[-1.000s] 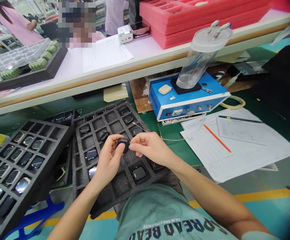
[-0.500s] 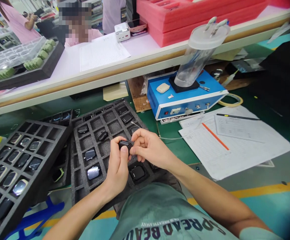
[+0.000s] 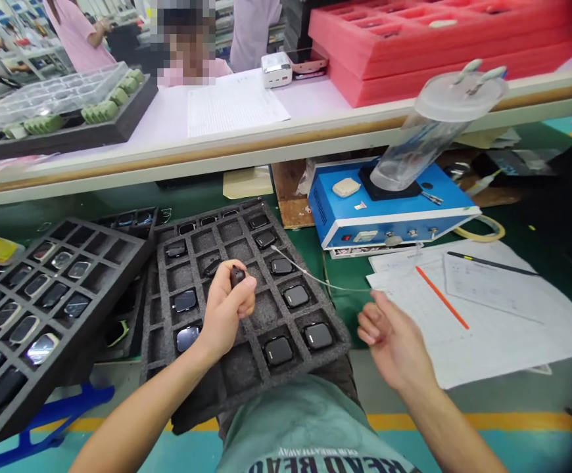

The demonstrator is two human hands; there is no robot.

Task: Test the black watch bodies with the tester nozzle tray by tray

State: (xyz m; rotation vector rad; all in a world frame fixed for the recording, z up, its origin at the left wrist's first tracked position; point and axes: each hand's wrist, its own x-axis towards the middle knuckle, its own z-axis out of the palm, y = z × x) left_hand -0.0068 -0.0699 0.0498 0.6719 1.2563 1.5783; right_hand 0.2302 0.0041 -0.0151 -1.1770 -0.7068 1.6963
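Observation:
My left hand (image 3: 227, 305) is wrapped round a small dark watch body (image 3: 237, 276), mostly hidden by the fingers, above the grey foam tray (image 3: 266, 309). To the right of the tray, my right hand (image 3: 389, 335) is curled closed, its fingertips beside a thin white cable (image 3: 338, 286). Whether it pinches the cable or anything else I cannot make out. Black square watch bodies lie in the tray's compartments, among them one (image 3: 318, 335) at the near right corner and another (image 3: 278, 351) beside it.
A second foam tray (image 3: 96, 289) with watch bodies stands tilted at left. Behind at right is a blue box (image 3: 335, 217) carrying a clear cylinder (image 3: 414, 144). Papers (image 3: 488, 328) with an orange stick (image 3: 442, 297) lie at right. Across the shelf sits a person (image 3: 194, 69).
My right hand has come away from the watch body and moved right, towards the papers. My left hand keeps hold of it, now turned edge-up. The view has shifted slightly.

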